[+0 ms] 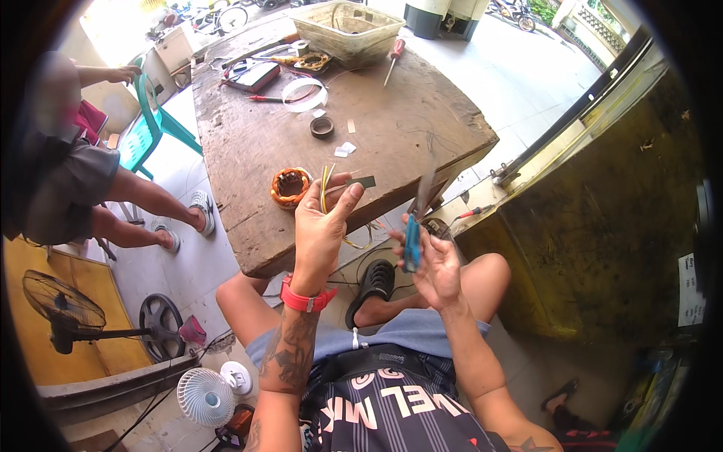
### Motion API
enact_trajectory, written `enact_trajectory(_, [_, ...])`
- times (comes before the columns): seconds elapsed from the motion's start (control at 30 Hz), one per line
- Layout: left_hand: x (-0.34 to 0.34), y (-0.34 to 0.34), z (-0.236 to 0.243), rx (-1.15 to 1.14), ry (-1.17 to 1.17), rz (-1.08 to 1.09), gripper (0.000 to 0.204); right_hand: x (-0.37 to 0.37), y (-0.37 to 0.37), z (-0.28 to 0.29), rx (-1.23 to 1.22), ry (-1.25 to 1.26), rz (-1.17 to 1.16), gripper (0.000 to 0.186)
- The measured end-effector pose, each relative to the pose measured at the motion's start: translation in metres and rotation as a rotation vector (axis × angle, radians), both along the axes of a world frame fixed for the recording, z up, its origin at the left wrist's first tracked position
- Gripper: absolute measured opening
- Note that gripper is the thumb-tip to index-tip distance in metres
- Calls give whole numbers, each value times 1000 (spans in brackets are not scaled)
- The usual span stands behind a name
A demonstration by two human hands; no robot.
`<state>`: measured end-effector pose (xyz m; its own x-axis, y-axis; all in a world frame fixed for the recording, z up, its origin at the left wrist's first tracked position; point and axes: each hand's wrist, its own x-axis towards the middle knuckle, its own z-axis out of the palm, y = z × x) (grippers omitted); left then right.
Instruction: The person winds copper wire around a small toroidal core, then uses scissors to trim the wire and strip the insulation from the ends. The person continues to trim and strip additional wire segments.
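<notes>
My left hand point(320, 233), with a red watch on its wrist, is raised over the near part of the wooden table. Its thumb and fingers pinch a small dark green strip point(363, 182). Yellow, white and dark wires point(325, 188) run by the same fingers. Just left of them, a ring-shaped stator with orange windings point(291, 186) lies on the table. My right hand point(435, 267) is closed around blue-handled scissors point(412, 242), off the table's near right edge. Their blades point upward and are smeared by motion.
On the wooden table point(233, 173) are a dark ring point(321, 127), white scraps point(345, 149), a clear band point(305, 93), a meter point(252, 76), a screwdriver point(394, 60) and a plastic bin point(348, 34). A person point(68, 173) stands at left near a green chair point(154, 124). Fans point(205, 398) stand lower left.
</notes>
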<state>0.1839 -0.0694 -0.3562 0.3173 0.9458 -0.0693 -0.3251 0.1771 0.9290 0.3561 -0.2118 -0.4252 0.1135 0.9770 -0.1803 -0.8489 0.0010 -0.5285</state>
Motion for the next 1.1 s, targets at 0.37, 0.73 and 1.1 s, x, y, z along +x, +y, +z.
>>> enact_trajectory(0.37, [15, 10, 1, 143, 7, 51, 37, -20, 14, 17, -170, -1090, 74, 48])
enact_trajectory(0.73, [21, 15, -8, 214, 83, 49, 34, -28, 42, 36, -195, -1004, 82, 60])
enact_trajectory(1.1, [23, 18, -15, 209, 81, 50, 34, -20, 44, 27, -239, -1048, 151, 43])
